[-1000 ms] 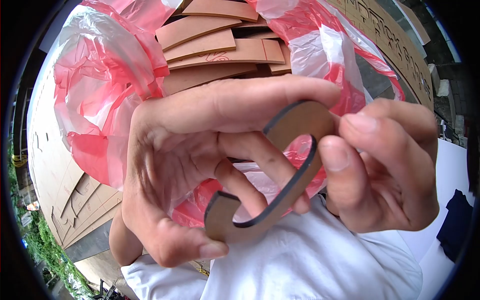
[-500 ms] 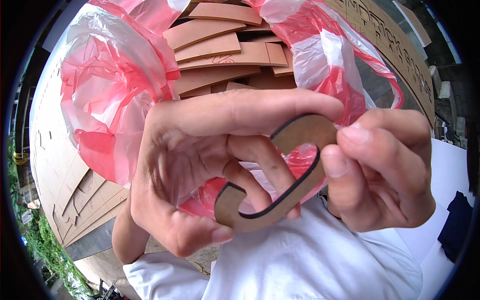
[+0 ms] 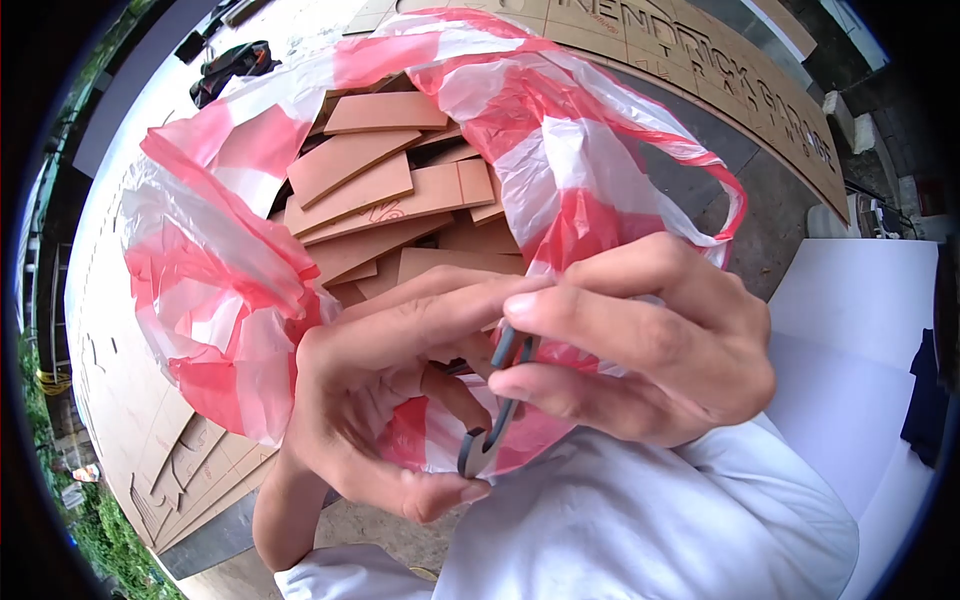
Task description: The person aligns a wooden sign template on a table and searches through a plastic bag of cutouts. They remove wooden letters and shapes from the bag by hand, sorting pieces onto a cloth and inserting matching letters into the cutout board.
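Both hands are raised before my chest, holding a flat, hook-shaped board cutout (image 3: 487, 449) with dark cut edges. It is turned nearly edge-on, so its full outline is hidden. My left hand (image 3: 350, 395) curls around it: the thumb lies at its lower end and the forefinger reaches towards its upper end. Closed in a pinch, the thumb and forefinger of my right hand (image 3: 660, 345) grip the upper part. Just beyond the hands stands a red-and-white striped plastic bag (image 3: 580, 165), its mouth spread around several flat brown board pieces (image 3: 360, 165).
A board with cut-out lettering (image 3: 720, 75) lies at the upper right. Pale sheets (image 3: 850, 310) are on the right, beside a dark cloth (image 3: 925, 395). Cut boards (image 3: 195, 465) lie at lower left, and a black bag (image 3: 235, 70) at the upper left.
The cutout has turned from showing its broad face to nearly edge-on. My right hand has moved left, closer to my left hand. More of the bag now shows.
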### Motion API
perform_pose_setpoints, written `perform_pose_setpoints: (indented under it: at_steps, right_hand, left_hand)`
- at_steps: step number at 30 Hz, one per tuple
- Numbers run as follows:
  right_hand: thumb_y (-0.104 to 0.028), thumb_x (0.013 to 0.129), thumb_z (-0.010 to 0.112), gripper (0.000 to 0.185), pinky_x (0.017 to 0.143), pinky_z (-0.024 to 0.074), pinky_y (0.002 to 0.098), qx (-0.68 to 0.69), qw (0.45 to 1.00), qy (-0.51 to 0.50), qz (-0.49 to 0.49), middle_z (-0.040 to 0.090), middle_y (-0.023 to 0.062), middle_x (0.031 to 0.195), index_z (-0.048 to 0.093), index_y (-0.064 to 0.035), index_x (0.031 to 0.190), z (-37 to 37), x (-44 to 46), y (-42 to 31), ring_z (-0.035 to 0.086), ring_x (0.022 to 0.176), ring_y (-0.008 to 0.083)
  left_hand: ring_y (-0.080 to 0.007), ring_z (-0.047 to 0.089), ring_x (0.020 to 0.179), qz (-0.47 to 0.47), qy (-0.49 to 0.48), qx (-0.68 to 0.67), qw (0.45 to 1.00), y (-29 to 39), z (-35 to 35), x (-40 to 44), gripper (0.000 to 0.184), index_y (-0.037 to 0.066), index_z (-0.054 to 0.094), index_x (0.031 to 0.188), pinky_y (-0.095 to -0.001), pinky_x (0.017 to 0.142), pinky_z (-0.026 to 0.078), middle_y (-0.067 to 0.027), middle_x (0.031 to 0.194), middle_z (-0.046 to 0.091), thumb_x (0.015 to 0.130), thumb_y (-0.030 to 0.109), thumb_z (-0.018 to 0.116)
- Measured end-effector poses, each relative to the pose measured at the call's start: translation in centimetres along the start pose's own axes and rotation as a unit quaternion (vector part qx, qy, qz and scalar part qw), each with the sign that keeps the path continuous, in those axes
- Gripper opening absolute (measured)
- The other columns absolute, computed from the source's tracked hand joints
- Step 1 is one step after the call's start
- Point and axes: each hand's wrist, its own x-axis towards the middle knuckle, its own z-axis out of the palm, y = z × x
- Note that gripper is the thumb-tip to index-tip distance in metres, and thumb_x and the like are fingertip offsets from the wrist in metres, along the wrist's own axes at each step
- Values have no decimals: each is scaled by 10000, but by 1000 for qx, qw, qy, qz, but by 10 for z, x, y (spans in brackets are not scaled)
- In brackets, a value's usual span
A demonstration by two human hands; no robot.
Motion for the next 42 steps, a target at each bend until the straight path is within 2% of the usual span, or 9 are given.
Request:
perform_pose_setpoints:
  at_steps: [3,10,12,16,20,26,30,37,42]
  right_hand:
    - [-98,690,792,267,484,514,265,34,999,17,36,639,82,793,688,-17,922,-2,-1,-1,629,597,157]
    - [-133,775,715,205,514,534,299,135,988,52,47,618,48,845,653,-39,946,-18,-16,8,640,644,183]
    - [-141,767,718,199,535,538,305,53,994,93,19,617,52,887,655,-48,932,-29,-13,9,647,717,198]
    - [-154,797,680,162,789,524,374,-157,977,134,45,612,58,958,659,-61,927,-68,-9,54,623,906,243]
    - [-145,807,672,211,839,505,387,-75,987,20,140,644,106,1012,666,-55,998,-65,-37,105,614,980,308]
    - [-251,877,584,258,781,491,436,55,966,-107,230,621,207,926,638,-1,910,-54,-54,145,625,851,363]
    - [-268,884,581,284,800,482,444,137,960,-56,235,619,210,891,645,-5,972,-64,-55,147,624,853,365]
    - [-220,874,607,283,826,498,409,142,952,-85,257,639,195,960,657,-5,1051,-67,-55,152,631,896,349]
    - [-204,890,589,264,813,506,404,139,954,-89,251,631,177,912,647,-42,1090,-63,-58,153,635,877,329]
  left_hand:
    - [-277,604,1031,-52,38,-3,998,10,8,2,854,-165,405,1298,-270,689,590,-271,1233,474,549,-28,792]
    - [-288,650,881,-29,60,290,955,27,32,14,793,-152,542,1175,-353,646,572,-263,1039,587,551,232,846]
    - [-254,645,748,-25,64,334,940,39,33,1,975,-142,500,1229,-276,551,557,-277,1082,524,498,371,890]
    - [-241,643,763,-38,52,499,864,54,56,27,945,-87,532,1236,-281,553,561,-240,1076,546,479,355,885]
    - [-221,641,867,-94,-12,613,784,56,77,96,907,-11,566,1245,-293,603,569,-180,1121,576,448,293,877]
    - [-203,633,845,-87,-119,605,782,-11,82,234,755,16,512,1295,-313,682,557,-131,1146,606,616,127,823]
    - [-199,631,853,-93,-184,645,736,-79,65,326,599,17,559,1224,-330,720,540,-125,1157,611,718,229,798]
    - [-233,659,632,-189,-135,637,735,-176,37,447,658,-20,593,1178,-362,645,522,-171,835,674,655,302,831]
    - [-204,667,651,-128,-160,629,750,-222,22,467,717,-24,569,1215,-326,520,515,-171,889,680,632,288,843]
